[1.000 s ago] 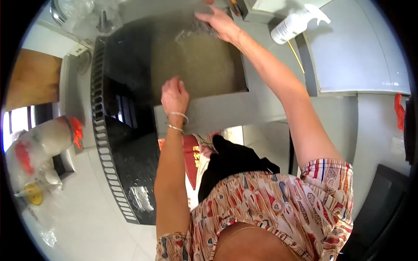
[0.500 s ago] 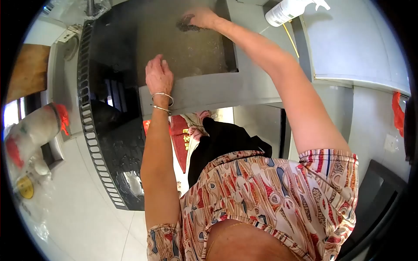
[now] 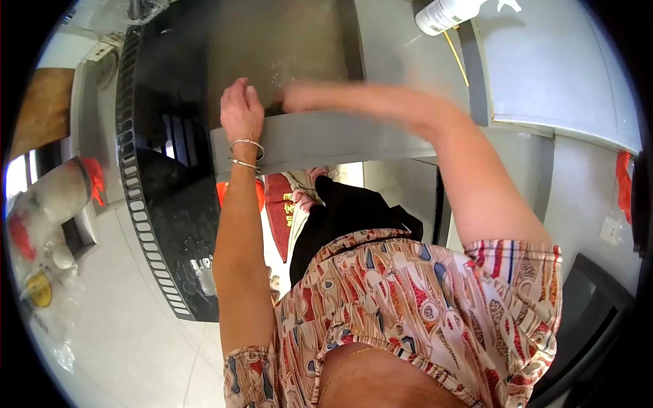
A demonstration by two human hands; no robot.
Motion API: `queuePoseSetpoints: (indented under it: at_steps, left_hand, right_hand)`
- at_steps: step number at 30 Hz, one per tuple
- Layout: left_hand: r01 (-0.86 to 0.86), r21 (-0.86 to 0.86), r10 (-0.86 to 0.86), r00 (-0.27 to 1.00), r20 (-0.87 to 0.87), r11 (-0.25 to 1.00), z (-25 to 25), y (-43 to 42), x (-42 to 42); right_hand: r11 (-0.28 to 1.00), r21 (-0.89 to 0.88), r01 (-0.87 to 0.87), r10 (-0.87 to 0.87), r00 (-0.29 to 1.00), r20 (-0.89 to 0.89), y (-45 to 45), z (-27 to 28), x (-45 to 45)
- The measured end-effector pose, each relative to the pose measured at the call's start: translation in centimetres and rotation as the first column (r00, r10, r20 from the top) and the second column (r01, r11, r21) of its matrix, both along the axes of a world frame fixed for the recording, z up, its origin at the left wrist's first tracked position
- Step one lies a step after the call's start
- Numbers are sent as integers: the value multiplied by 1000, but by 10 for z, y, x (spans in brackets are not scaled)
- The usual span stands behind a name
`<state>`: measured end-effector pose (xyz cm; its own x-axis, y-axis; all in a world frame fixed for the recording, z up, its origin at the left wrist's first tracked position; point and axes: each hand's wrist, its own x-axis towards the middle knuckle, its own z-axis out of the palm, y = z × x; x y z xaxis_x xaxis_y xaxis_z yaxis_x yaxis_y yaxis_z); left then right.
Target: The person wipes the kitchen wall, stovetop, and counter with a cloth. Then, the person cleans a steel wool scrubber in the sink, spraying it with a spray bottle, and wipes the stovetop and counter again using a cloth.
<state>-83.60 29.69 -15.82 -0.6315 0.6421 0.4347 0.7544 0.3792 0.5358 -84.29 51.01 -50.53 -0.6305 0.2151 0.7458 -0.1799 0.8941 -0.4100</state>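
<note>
My left hand rests on the near left part of a wet, brownish panel set in a black glossy appliance. Its fingers are loosely spread and hold nothing; two bracelets circle the wrist. To its right, my right hand is smeared by motion near the panel's front edge. A small dark patch shows beside its fingertips, too blurred to make out. Beneath both hands runs the grey counter edge.
A white spray bottle lies at the upper right, beside a thin yellow stick. Plastic bags with red ties are at the left. A slotted vent strip borders the appliance. A grey cabinet stands right.
My right hand, earlier at the panel's far side on a dark scrubbing pad, has come down toward the near edge. The view has shifted, while my left hand stays at the panel's near left.
</note>
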Motion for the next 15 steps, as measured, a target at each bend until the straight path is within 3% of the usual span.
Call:
queuePoseSetpoints:
  at_steps: [1,2,3,4,5,6,9,11,12,13,14,15]
  left_hand:
    - [1,0,-1,1000,-1,1000,3,1,1]
    - [11,-8,-11,1000,6,1000,-1,-3,3]
    - [15,-5,-15,1000,1,1000,-1,-3,0]
    - [16,2,-16,1000,-7,1000,1,0,-2]
    - [-5,-22,5,1000,24,1000,3,-1,1]
    - [-29,-44,31,998,55,999,4,-1,3]
    - [-27,4,27,998,58,1000,3,1,2]
    - [-20,9,19,998,68,1000,6,0,3]
    - [-12,15,11,997,73,1000,6,-1,4]
    - [-17,13,16,998,69,1000,5,-4,4]
    - [-23,29,21,997,68,999,3,-2,3]
    - [-27,42,25,997,69,999,4,-1,1]
  right_hand:
    - [972,-147,-183,215,945,246,-15,85,21]
    - [900,-350,-258,409,779,475,-33,185,45]
    - [840,-497,-219,523,567,636,-55,302,71]
    - [819,-573,-3,473,567,674,-34,335,65]
    - [752,-622,217,433,550,714,-20,347,60]
    - [755,-621,213,433,549,715,-13,346,57]
    - [934,-339,112,262,430,864,-9,325,52]
    - [884,-462,-72,447,423,788,-73,304,76]
    - [885,-461,-74,447,419,791,-68,312,79]
    - [659,-745,103,661,392,640,-59,330,80]
    - [343,-901,265,804,414,427,-44,351,79]
    - [92,-936,341,790,548,277,-29,363,79]
